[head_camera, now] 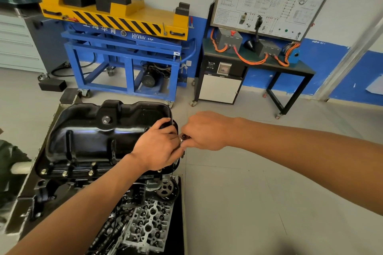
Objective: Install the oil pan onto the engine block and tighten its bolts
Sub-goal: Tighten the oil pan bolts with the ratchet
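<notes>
The black oil pan (93,134) lies upside down on the engine block (62,184), and bolts (65,173) show along its near flange. My left hand (157,147) rests on the pan's right end with its fingers curled over the edge. My right hand (205,130) is just beside it, pinching a small dark tool or bolt (183,136) at the pan's right flange. What sits under the fingers is hidden.
A cylinder head (149,225) and timing gear (165,188) lie below the pan. A blue and yellow lift cart (124,47) and a black training bench (257,62) stand at the back wall. Grey floor spreads to the right.
</notes>
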Available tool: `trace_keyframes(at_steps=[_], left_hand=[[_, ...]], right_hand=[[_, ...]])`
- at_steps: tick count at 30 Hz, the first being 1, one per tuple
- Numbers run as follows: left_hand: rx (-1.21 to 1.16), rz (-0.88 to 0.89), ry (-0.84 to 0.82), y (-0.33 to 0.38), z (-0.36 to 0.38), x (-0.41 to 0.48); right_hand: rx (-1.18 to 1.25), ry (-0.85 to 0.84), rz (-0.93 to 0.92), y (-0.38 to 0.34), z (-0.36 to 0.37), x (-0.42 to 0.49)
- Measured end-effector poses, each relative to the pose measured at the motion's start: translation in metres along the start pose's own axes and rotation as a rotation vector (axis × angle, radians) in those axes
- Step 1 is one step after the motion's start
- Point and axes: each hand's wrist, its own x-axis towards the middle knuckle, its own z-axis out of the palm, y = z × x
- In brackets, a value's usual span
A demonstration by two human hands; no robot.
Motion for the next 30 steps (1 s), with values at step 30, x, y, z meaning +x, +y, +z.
trace_keyframes(at_steps=[30], left_hand=[[-0.058,-0.034,-0.044,0.005,-0.006,0.002]], right_hand=[[0.054,0.064,0.225,-0.03,0.005,-0.002]])
